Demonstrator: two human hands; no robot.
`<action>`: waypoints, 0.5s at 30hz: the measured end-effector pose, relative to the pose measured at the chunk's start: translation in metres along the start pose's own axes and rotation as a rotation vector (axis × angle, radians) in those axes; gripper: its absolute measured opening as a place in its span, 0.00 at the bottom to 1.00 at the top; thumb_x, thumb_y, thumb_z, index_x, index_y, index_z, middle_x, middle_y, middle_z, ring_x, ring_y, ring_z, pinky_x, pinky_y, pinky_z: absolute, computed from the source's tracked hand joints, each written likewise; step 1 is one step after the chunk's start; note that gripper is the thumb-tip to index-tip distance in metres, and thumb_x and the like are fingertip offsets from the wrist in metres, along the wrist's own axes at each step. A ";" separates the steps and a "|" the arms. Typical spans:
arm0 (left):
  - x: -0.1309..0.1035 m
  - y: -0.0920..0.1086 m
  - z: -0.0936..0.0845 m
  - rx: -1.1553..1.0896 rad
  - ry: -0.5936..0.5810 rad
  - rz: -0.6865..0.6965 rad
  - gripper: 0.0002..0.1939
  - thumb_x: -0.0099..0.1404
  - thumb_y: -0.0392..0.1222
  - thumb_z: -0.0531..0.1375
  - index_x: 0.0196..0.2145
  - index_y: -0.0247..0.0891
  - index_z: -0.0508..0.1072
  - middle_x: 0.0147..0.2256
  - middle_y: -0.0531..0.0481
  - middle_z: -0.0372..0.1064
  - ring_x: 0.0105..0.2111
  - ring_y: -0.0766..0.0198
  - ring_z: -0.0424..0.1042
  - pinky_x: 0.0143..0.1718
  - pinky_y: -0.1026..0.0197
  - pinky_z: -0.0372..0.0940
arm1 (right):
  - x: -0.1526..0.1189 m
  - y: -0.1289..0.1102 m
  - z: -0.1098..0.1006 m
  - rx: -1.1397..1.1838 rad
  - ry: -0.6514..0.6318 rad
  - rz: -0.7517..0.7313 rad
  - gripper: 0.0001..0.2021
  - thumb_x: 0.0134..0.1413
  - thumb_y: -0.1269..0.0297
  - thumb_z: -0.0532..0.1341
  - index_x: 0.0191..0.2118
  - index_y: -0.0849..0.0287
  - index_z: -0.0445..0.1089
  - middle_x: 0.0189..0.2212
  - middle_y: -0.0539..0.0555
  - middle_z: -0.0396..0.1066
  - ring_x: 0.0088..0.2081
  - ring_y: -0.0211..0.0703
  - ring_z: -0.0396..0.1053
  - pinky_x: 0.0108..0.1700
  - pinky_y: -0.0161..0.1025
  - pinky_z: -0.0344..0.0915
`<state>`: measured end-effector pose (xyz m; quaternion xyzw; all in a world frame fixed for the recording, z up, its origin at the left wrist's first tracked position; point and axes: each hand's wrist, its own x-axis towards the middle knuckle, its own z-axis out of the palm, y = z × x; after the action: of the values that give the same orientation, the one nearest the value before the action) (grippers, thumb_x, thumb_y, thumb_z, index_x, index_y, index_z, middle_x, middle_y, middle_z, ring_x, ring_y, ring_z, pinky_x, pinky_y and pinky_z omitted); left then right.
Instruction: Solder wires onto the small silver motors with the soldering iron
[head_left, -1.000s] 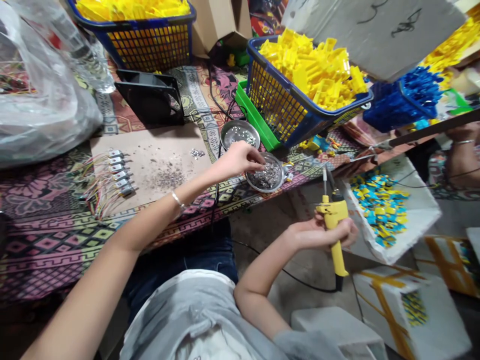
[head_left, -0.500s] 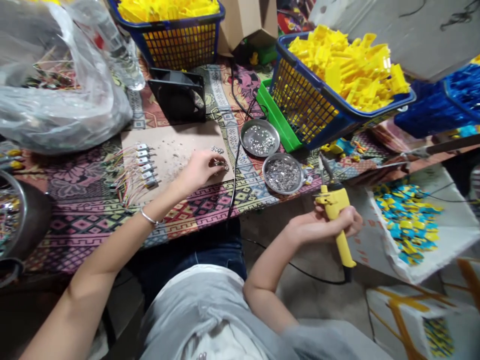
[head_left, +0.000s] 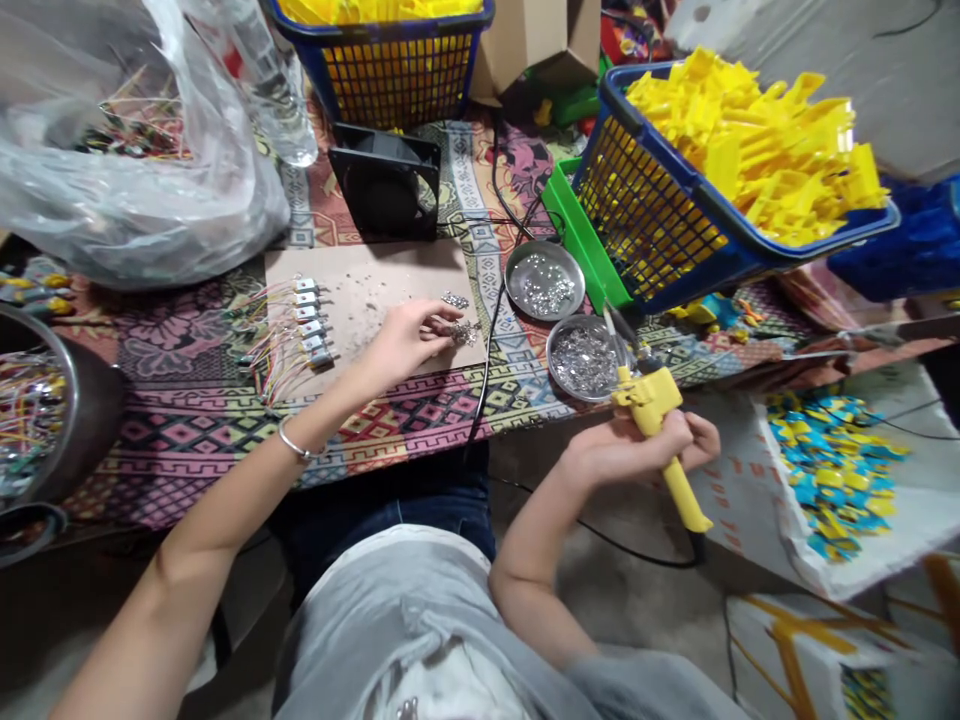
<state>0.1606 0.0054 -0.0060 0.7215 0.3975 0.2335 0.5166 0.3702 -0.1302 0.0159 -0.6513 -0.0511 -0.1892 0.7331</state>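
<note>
Patterned table edge [head_left: 420,430] near both hands: left hand [head_left: 405,340] pinching metal bits [head_left: 459,330], right hand [head_left: 645,450] clamped on soldering iron [head_left: 660,430].

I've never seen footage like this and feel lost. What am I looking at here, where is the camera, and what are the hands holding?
There is no machine: a camera on a person's head looks down at their own two bare arms, so the grey shirt at the bottom is theirs. The left hand rests on a brown board, fingertips on a little heap of shiny metal bits. Beside it lies a row of small parts with coloured wires. The right hand grips a yellow corded soldering tool off the table's edge. Two round metal dishes of silvery pieces sit on the patterned cloth, with blue baskets of yellow plastic parts behind.
</note>
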 end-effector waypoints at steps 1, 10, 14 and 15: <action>0.002 0.001 0.000 -0.007 0.004 0.001 0.18 0.66 0.32 0.65 0.53 0.33 0.79 0.51 0.41 0.79 0.47 0.58 0.80 0.49 0.59 0.77 | 0.000 0.001 0.001 0.008 0.004 -0.002 0.06 0.51 0.62 0.54 0.34 0.50 0.53 0.33 0.48 0.49 0.35 0.39 0.59 0.42 0.42 0.69; 0.048 -0.015 -0.014 0.616 0.097 0.153 0.17 0.75 0.30 0.59 0.58 0.32 0.78 0.50 0.39 0.75 0.51 0.52 0.74 0.57 0.52 0.70 | -0.007 0.011 0.011 0.161 -0.034 -0.049 0.07 0.51 0.62 0.56 0.32 0.51 0.54 0.31 0.47 0.48 0.34 0.38 0.57 0.43 0.42 0.65; 0.059 -0.018 -0.021 0.765 0.008 0.211 0.16 0.77 0.33 0.56 0.54 0.38 0.81 0.47 0.42 0.73 0.47 0.52 0.74 0.51 0.53 0.70 | -0.010 0.011 0.013 0.168 -0.035 -0.078 0.07 0.51 0.66 0.57 0.31 0.51 0.55 0.31 0.47 0.49 0.34 0.38 0.58 0.44 0.42 0.66; 0.060 -0.017 -0.022 0.788 -0.011 0.227 0.16 0.77 0.33 0.56 0.53 0.38 0.82 0.46 0.42 0.73 0.46 0.53 0.74 0.49 0.53 0.70 | -0.010 0.010 0.013 0.156 -0.032 -0.082 0.06 0.51 0.66 0.56 0.31 0.51 0.55 0.31 0.47 0.50 0.34 0.38 0.58 0.44 0.42 0.67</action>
<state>0.1731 0.0695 -0.0180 0.9046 0.3718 0.1150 0.1737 0.3666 -0.1145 0.0050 -0.5926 -0.1037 -0.2041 0.7723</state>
